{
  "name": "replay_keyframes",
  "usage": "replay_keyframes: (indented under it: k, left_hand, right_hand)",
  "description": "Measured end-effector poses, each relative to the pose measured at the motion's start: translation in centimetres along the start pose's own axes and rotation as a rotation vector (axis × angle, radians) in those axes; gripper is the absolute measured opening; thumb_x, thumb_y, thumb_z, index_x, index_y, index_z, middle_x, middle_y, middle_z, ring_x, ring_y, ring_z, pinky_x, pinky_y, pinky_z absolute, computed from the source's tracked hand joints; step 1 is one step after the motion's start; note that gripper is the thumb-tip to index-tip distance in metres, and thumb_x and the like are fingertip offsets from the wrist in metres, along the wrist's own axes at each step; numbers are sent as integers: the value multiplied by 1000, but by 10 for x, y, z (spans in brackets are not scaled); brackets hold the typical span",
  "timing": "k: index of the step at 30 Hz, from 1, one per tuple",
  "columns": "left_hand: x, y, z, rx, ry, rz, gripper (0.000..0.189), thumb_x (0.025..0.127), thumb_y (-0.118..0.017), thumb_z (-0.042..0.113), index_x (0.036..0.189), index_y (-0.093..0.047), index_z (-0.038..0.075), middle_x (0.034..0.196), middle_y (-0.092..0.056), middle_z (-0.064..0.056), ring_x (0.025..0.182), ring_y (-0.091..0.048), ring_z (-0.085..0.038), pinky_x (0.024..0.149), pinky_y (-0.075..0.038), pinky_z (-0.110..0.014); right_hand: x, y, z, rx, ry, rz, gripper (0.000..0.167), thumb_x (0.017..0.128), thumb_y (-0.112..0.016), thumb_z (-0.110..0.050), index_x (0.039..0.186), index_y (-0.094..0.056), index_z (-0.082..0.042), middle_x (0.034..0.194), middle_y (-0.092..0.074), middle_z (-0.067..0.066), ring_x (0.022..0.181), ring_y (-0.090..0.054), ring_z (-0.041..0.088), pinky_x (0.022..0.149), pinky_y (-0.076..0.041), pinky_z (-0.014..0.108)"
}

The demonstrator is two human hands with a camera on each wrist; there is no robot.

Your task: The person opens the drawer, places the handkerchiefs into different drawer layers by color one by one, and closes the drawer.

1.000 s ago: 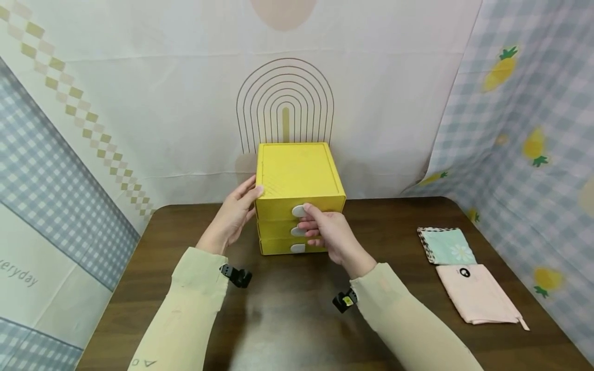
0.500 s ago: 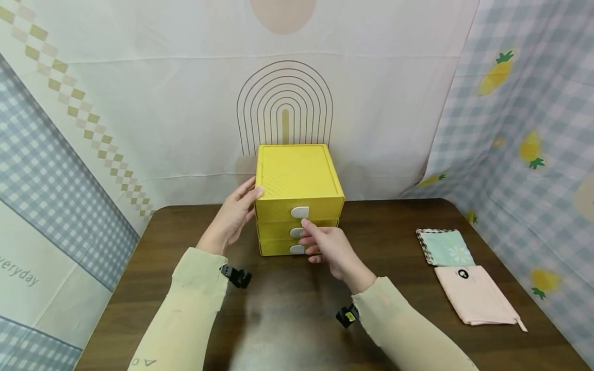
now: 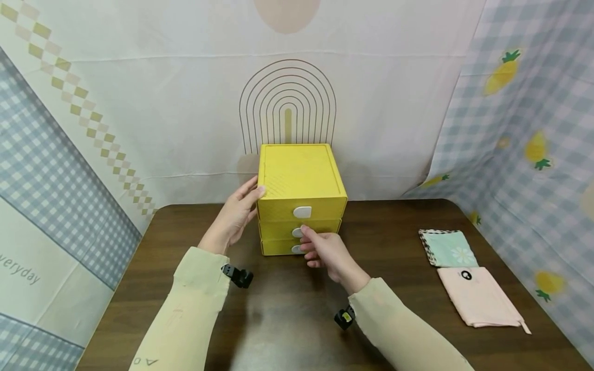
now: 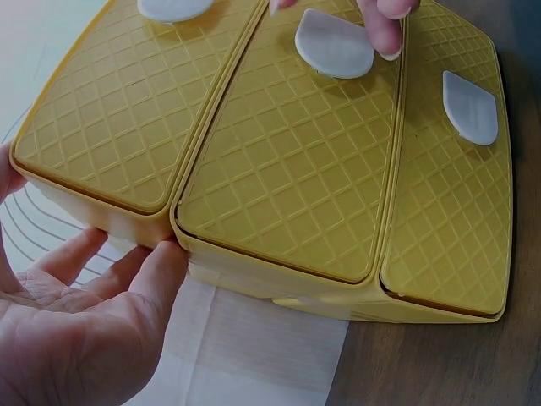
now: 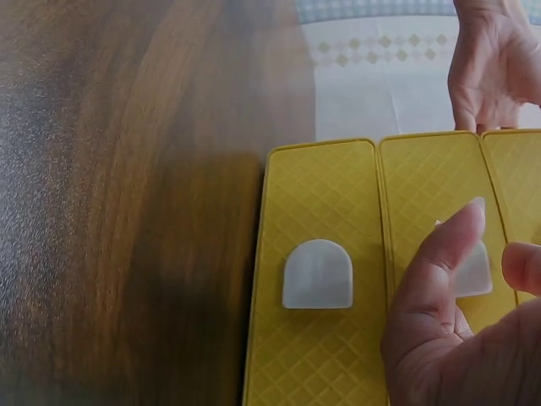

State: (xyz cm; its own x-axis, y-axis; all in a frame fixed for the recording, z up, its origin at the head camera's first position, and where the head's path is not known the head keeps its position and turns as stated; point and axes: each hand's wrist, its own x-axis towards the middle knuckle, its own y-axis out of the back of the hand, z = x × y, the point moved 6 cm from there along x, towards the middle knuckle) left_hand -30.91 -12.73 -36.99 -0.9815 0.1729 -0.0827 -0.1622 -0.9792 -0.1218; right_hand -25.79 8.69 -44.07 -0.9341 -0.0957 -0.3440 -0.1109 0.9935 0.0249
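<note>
Yellow drawer box [image 3: 301, 172] by the table [image 3: 390, 219]'s far edge: left hand [image 3: 235, 216] spread against its left side, right hand [image 3: 330, 253], nearer, loosely parted around the middle tab [image 4: 334, 42], gripped nothing.

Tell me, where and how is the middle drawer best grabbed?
Probably by its white tab, from the front, pinched between thumb and fingers: the tab seems to stand out from the otherwise flat drawer. The right hand is close by, while the left hand rests against the box, which could steady it.
</note>
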Motion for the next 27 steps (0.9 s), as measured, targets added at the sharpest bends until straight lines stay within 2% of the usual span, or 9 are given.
replay_keyframes:
  k: [6,13,27]
  left_hand:
    - [1,-1,0,0,2,4,67,92,-64,44,151,-34,31,153,-32,5,141,-25,-16,114,-26,-41]
    - [0,-1,2,-3,2,9,69,91,-65,46,151,-34,32,152,-32,6,140,-27,-14,114,-27,-40]
    - [0,0,0,4,9,9,67,93,-63,45,151,-33,32,153,-31,6,139,-27,-13,114,-27,-39]
  right_hand:
    - [5,-2,3,33,-21,0,58,87,-67,-50,109,-68,4,88,-68,9,59,-57,11,51,-53,23]
    - [9,-6,5,81,1,-3,57,88,-66,-50,109,-67,4,85,-66,6,60,-56,11,51,-53,23]
    - [8,-8,9,78,-9,11,53,89,-65,-49,108,-68,1,83,-65,5,59,-53,11,50,-51,22]
